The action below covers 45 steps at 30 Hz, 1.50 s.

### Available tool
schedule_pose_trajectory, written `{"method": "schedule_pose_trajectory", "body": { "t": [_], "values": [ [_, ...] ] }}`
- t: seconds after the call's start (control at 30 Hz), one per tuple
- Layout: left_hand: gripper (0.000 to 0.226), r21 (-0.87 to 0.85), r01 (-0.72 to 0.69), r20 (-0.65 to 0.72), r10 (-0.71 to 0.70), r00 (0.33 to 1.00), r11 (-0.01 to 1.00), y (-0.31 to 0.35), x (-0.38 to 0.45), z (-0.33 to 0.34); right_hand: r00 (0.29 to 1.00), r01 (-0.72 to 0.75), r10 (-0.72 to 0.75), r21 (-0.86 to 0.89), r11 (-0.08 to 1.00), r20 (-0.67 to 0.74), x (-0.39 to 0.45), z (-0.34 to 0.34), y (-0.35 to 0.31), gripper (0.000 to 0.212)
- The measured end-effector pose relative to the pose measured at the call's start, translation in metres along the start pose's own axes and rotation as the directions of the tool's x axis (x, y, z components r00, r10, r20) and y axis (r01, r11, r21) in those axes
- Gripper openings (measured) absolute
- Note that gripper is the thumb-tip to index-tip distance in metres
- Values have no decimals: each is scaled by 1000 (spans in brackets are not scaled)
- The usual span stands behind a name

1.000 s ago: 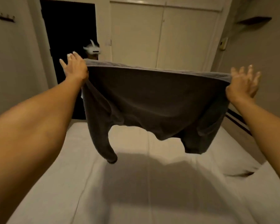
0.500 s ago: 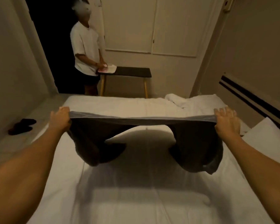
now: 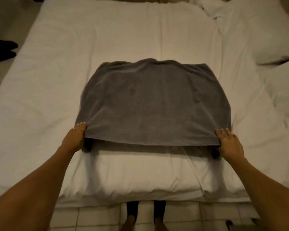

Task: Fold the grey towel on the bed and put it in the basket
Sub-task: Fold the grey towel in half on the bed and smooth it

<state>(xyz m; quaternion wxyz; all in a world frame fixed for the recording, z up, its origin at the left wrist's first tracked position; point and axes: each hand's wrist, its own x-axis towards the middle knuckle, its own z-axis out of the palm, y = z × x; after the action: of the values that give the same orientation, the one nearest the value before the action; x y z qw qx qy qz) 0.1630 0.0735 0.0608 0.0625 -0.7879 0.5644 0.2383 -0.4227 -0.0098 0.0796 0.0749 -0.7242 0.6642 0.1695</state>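
The grey towel (image 3: 150,100) lies spread over the middle of the white bed (image 3: 57,64), its far edge resting on the sheet and its near edge still lifted a little. My left hand (image 3: 75,136) grips the near left corner. My right hand (image 3: 228,141) grips the near right corner. A dark shadow sits under the raised near edge. No basket is in view.
A white pillow (image 3: 264,35) and bunched bedding lie at the far right of the bed. Dark shoes (image 3: 3,50) sit on the tiled floor at the left. My feet (image 3: 145,220) stand on the tiles at the bed's near edge.
Both hands have brought the towel down from chest height onto the bed and pulled it towards me. My view has tipped down, so the person and bench at the back are out of sight.
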Motion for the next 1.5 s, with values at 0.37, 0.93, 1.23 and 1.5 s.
{"method": "schedule_pose_trajectory", "body": {
  "t": [0.37,0.93,1.23,1.5],
  "values": [
    [56,171,-48,63,38,997,984,-26,-26,54,1000,-24,24,-15,1000,14,-28,57,4,61],
    [56,336,8,173,-70,982,942,-52,-135,117,979,23,11,-164,986,203,-133,111,13,74],
    [70,269,19,280,-97,955,963,-33,-117,151,903,59,8,-143,988,429,-117,139,-25,88],
    [66,54,26,409,-46,911,998,65,-110,196,796,-121,24,120,985,605,-103,169,-91,58]
  ]
}}
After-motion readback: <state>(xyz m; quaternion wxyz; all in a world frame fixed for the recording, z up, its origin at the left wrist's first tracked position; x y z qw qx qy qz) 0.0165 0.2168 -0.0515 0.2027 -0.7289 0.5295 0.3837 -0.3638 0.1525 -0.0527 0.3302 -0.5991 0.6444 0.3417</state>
